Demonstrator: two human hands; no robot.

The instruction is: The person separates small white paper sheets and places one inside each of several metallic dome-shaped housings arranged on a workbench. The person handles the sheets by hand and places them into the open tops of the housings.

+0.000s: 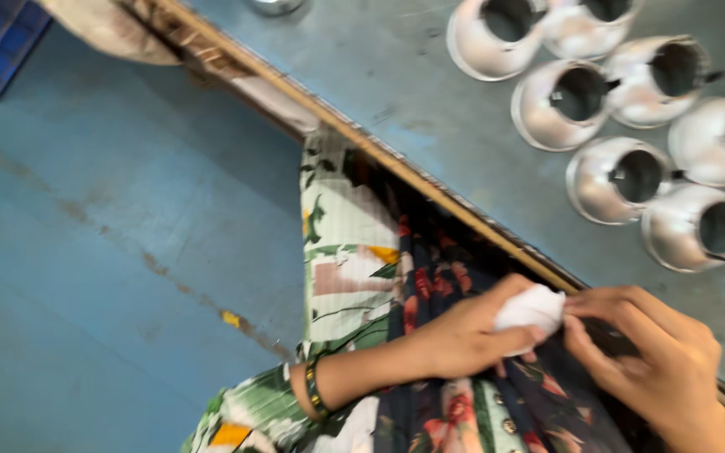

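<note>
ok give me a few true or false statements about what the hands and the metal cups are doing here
1. The left hand holds a white wad. True.
2. The right hand grips one of the metal cups. False: it touches the white wad; the cups sit apart on the table.
3. The cups are clustered on the grey table. True.
4. The left wrist is bare. False: it wears a dark bangle.
5. The floor is red. False: it is blue.
</note>
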